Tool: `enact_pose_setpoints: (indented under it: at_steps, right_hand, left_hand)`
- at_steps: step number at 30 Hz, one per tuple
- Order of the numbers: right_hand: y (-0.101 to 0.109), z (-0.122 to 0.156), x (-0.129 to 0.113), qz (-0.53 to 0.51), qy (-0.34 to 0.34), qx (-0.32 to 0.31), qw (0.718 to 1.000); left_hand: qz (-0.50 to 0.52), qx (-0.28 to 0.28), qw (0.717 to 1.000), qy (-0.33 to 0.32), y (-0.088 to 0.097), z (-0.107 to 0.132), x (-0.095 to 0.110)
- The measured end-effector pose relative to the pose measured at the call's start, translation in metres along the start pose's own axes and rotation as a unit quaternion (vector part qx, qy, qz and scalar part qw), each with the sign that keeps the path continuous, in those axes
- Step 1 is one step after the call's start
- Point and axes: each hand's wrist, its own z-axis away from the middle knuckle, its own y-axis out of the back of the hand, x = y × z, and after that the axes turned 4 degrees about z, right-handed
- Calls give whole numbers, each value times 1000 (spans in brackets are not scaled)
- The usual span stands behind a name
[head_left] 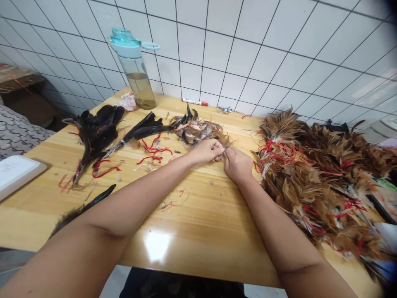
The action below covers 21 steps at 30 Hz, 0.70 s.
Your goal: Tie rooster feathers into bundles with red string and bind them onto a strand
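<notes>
Over the middle of the wooden table, my left hand (210,151) and my right hand (238,164) meet fingertip to fingertip. Both are closed in a pinch on brown feathers (222,138), whose quill ends are mostly covered by my fingers. Just behind my left hand lies a loose heap of mixed brown, white and black feathers (198,129). To the right of my right hand is a brown feather bundle (281,126) tied with red string (273,147).
Many brown feather bundles (313,186) cover the right side. Black feather bunches (97,128) and red yarn scraps (151,151) lie left. A water bottle (136,70) and a red-capped marker (194,102) stand and lie by the tiled wall. A white box (18,174) sits far left.
</notes>
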Motion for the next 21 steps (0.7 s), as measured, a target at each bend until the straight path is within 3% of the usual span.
enact_pose_setpoints:
  at_steps: [11, 16, 21]
  right_hand:
    - [1, 3, 2, -52, 47, 123, 990]
    - [-2, 3, 3, -120, 6, 98, 988]
    - [-14, -2, 8, -271, -64, 25, 960]
  left_hand:
    - [157, -31, 987, 29, 5, -2, -3]
    - [185, -55, 980, 50, 6, -4, -8]
    - [198, 11, 980, -8, 6, -7, -14]
